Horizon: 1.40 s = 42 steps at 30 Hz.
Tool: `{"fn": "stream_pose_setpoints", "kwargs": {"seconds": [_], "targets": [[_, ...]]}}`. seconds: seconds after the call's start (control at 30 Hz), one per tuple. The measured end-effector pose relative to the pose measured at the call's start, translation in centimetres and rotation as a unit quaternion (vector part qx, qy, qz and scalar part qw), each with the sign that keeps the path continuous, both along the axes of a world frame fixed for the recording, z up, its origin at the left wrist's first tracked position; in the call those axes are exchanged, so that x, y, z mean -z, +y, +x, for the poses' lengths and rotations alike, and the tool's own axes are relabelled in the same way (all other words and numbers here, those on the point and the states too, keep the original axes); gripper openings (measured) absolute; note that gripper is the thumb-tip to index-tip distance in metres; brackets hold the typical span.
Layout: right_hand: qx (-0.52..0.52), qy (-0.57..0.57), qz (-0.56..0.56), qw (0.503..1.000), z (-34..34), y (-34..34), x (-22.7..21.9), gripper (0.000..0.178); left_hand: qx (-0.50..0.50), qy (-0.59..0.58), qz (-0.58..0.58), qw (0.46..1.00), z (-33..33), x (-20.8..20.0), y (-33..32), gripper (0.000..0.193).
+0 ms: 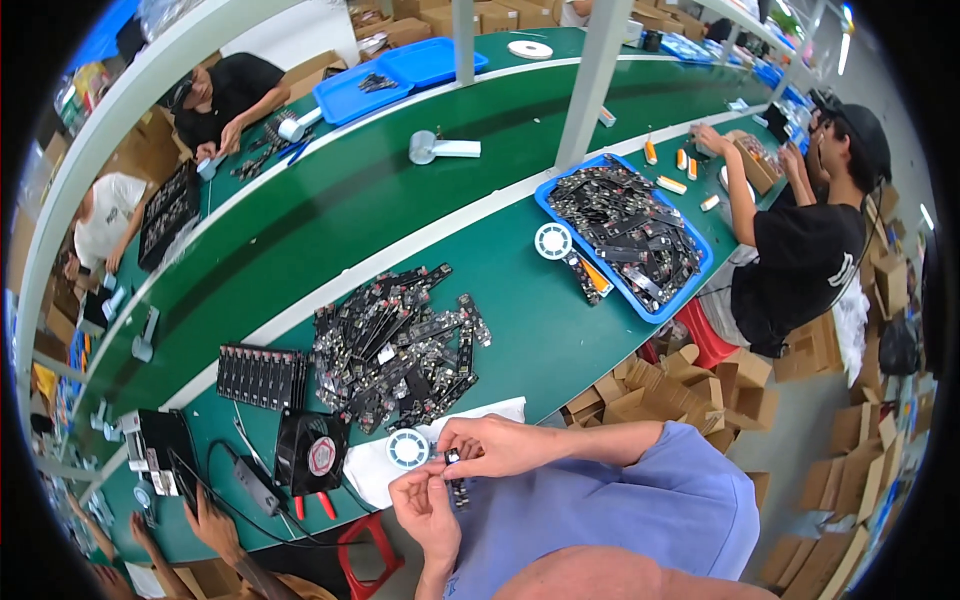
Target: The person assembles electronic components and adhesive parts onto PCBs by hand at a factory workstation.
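Both my hands meet near the table's front edge over a small dark circuit board. My right hand pinches the board from above. The fingers of my left hand are closed at its lower end, just below. A white round part with a pale blue ring and spokes sits beside my fingertips, seemingly joined to the board; the joint is hidden. White paper or cloth lies under it. Beyond my hands is a heap of dark circuit boards.
A blue tray of boards stands to the right, with another round white part beside it. At left lie a black rack, a black cooling fan and red-handled pliers. A light-coloured handheld fan rests on the green belt. Co-workers sit around.
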State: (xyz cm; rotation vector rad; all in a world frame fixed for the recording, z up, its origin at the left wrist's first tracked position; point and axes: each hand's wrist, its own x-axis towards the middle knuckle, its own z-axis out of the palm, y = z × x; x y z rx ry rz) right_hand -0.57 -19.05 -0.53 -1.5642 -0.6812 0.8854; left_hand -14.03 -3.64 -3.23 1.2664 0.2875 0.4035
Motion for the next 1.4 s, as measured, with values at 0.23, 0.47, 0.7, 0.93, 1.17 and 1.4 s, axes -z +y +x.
{"fn": "stream_pose_setpoints", "kwargs": {"seconds": [0.23, 0.47, 0.7, 0.93, 1.17, 1.4], "targets": [[0.009, 0.003, -0.006, 1.000, -0.5, -0.8, -1.4, 0.036, 0.093, -0.040, 0.664, 0.741, 2.7, -3.9, 3.4, 0.056], [0.069, -0.165, -0.057, 0.982, 1.7, -4.0, -0.9, 0.048, 0.067, -0.058, 0.658, 0.748, 5.0, -1.2, 2.9, 0.030], [0.107, -0.203, -0.076, 0.970, 3.8, -4.5, -2.5, 0.028, 0.060, -0.023, 0.633, 0.772, 5.9, -2.0, 2.8, 0.034], [0.081, -0.203, -0.059, 0.974, 3.7, -3.9, -2.1, 0.029, 0.095, -0.027, 0.596, 0.797, 5.1, -1.0, 3.5, 0.035], [0.101, -0.203, -0.059, 0.972, 3.5, -3.0, -1.9, 0.030, 0.113, -0.055, 0.702, 0.702, 4.8, -0.9, 3.3, 0.042], [0.082, -0.225, -0.057, 0.969, 4.1, -3.0, -1.8, 0.031, 0.104, -0.061, 0.664, 0.738, 4.8, -0.2, 3.4, 0.042]]}}
